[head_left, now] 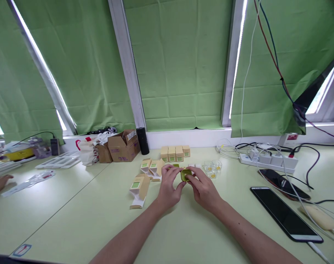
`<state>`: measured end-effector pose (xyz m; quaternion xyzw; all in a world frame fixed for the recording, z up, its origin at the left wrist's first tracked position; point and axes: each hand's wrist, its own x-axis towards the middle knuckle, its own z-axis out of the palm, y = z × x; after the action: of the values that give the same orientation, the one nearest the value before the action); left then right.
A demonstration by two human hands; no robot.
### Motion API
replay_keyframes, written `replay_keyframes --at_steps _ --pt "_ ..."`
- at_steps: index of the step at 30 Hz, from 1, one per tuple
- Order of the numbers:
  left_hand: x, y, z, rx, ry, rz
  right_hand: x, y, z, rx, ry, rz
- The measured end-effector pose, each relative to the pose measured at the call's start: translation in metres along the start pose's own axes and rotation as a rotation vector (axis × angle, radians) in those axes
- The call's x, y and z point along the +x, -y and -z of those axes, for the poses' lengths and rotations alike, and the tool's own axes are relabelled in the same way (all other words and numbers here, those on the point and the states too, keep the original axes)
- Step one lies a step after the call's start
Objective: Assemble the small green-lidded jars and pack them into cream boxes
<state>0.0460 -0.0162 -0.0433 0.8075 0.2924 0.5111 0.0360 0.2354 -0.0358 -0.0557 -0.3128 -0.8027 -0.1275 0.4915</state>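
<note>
Between my two hands is a small green square case (pixel 185 176), tilted so its hollow inside faces me. My left hand (pixel 169 187) grips its left side with fingers and thumb. My right hand (pixel 204 187) pinches the right side, with a fingertip at the hollow. Another green piece (pixel 175 165) shows partly behind my left fingers. Just left of my hands lie opened small cardboard boxes (pixel 139 186) with green labels. Beyond them stand several closed boxes (pixel 171 153) in a row. Small clear containers (pixel 211 168) with yellow bits sit right of the case.
A smartphone (pixel 285 212) and a dark phone (pixel 284 183) lie at right among cables, before a white power strip (pixel 268 162). Back left are a cardboard carton (pixel 123 148), a black cylinder (pixel 142 141) and a cloth bag (pixel 88 152). Another person's hand (pixel 0 183) rests far left.
</note>
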Motion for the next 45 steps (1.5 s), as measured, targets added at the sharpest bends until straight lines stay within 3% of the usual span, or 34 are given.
replay_keyframes --at_steps 25,30,37,45 --pt "0.001 0.0015 -0.0003 -0.019 0.005 0.045 -0.0053 0.001 -0.0016 0.105 -0.028 -0.119" --pt "0.002 0.0008 0.0005 -0.035 0.024 0.078 -0.005 0.0012 -0.0053 0.195 -0.069 -0.228" --pt "0.0002 0.0024 0.0012 -0.038 0.033 0.083 -0.0015 0.0007 -0.0052 0.38 -0.093 -0.505" --pt "-0.0003 -0.0014 0.0007 0.008 0.055 0.026 0.0016 0.008 -0.0033 0.443 -0.061 -0.594"
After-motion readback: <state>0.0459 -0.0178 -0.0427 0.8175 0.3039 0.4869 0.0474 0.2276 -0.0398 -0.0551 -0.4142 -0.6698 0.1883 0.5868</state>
